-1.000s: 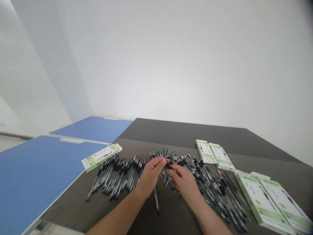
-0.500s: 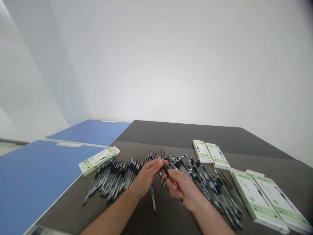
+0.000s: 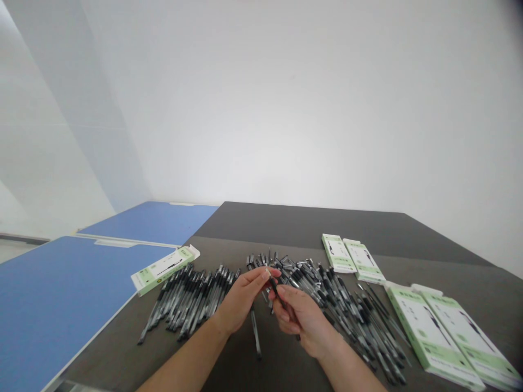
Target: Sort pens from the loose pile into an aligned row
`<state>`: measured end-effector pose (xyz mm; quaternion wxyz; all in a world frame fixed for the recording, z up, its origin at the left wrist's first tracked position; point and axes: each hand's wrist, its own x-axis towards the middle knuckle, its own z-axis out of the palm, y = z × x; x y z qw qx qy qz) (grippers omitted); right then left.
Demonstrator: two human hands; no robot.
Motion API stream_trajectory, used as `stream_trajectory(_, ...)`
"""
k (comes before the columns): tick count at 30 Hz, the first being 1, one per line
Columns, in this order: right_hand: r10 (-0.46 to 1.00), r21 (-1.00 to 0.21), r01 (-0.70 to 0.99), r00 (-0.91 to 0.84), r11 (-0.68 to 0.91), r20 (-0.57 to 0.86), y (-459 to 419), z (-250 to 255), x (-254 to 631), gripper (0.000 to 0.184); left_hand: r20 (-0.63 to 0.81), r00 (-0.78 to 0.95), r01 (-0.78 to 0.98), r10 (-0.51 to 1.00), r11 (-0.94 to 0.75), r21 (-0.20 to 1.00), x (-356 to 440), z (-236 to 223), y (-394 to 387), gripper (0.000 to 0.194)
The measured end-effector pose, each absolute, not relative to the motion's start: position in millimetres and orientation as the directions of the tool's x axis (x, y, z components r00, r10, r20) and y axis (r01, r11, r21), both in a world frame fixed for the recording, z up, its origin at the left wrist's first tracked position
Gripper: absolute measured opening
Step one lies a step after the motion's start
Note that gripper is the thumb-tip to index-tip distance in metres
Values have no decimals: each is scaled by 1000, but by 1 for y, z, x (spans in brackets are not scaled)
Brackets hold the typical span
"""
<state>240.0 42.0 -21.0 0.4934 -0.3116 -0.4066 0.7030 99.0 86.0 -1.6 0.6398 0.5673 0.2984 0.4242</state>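
A black pen [image 3: 273,284] is held at a slant between my two hands, above the middle of the table. My right hand [image 3: 302,316] wraps round its barrel, and the lower end shows beneath the fingers. With thumb and forefinger my left hand [image 3: 239,299] pinches the pen's upper end; what lies right at the fingertips is too small to make out. Behind and beside my hands lies a loose heap of pens and pen parts [image 3: 343,305]. Under my left wrist a single pen [image 3: 255,335] rests on the table.
A row of clear-barrelled pens [image 3: 192,299] lies to the left, with a green-and-white pen box [image 3: 165,268] behind it. Several more boxes stand right, including a near box [image 3: 433,332] and a far box [image 3: 338,253]. Blue panels [image 3: 81,294] adjoin the dark table [image 3: 302,226].
Both hands have shifted slightly left with the pen, which now points up a little more steeply. Their grip looks the same, and the things on the table have stayed put.
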Motion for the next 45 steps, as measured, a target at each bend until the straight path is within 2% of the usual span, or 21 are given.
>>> stream_trajectory(4,993,-975,-220,-110,13,38,42,-25,235,31,118,343,-97,932,-90,991,102,2,83,29)
stream_trajectory(7,992,-987,-156,-111,34,52,42,-25,233,32,103,333,-138,937,-59,989,104,-1,81,27)
stream_trajectory(12,994,-992,-108,-85,61,71,41,-25,233,35,110,446,-235,888,-3,972,101,-2,80,30)
stream_trajectory(18,989,-991,16,-68,134,133,43,-27,235,34,136,378,-158,916,-81,984,96,2,81,29)
stream_trajectory(21,989,-992,-39,-89,116,119,41,-27,234,34,156,347,-150,925,-110,983,95,1,83,24)
stream_trajectory(25,990,-983,-180,-135,22,47,40,-25,232,35,141,392,-175,909,-77,982,95,0,84,29)
stream_trajectory(34,989,-991,-117,-124,63,78,41,-28,235,37,126,404,-161,906,-65,985,95,1,82,27)
stream_trajectory(37,989,-994,-71,-120,80,89,41,-30,234,38,124,339,-161,932,-73,984,94,-1,84,24)
stream_trajectory(42,995,-997,-62,-87,52,58,42,-29,234,36,126,117,-430,985,-64,900,92,-3,98,20)
stream_trajectory(44,998,-994,-102,-25,49,52,43,-26,237,36,112,100,-397,989,-63,916,90,-5,103,21)
stream_trajectory(45,998,-991,-125,21,54,52,44,-23,239,36,107,115,-316,988,-66,947,89,-6,106,22)
